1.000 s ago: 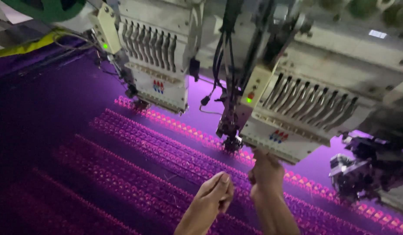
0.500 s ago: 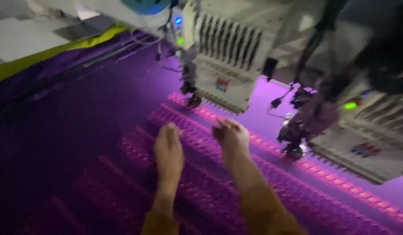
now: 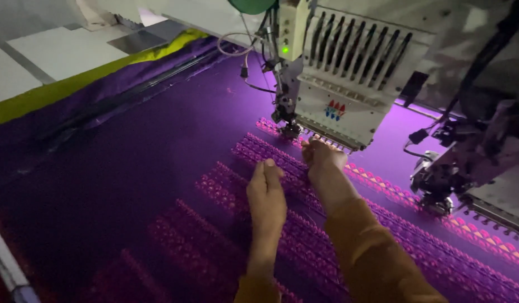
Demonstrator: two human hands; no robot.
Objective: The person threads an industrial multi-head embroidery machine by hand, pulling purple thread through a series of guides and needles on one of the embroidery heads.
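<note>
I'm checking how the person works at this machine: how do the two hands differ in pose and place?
The left hand lies stretched out, fingers together, over the purple fabric; the right hand is curled, fingertips pinched. The right hand reaches farther, close under the white embroidery head; the left hand stays short of it. Both hover above the pink stitched rows, and both arms wear orange sleeves.

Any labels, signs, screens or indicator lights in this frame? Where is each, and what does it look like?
Small emblem: front of the white embroidery head, above the right hand; red and blue marks.
Indicator light: upper left of that head; small green glow.
No packages, signs or screens show.
</note>
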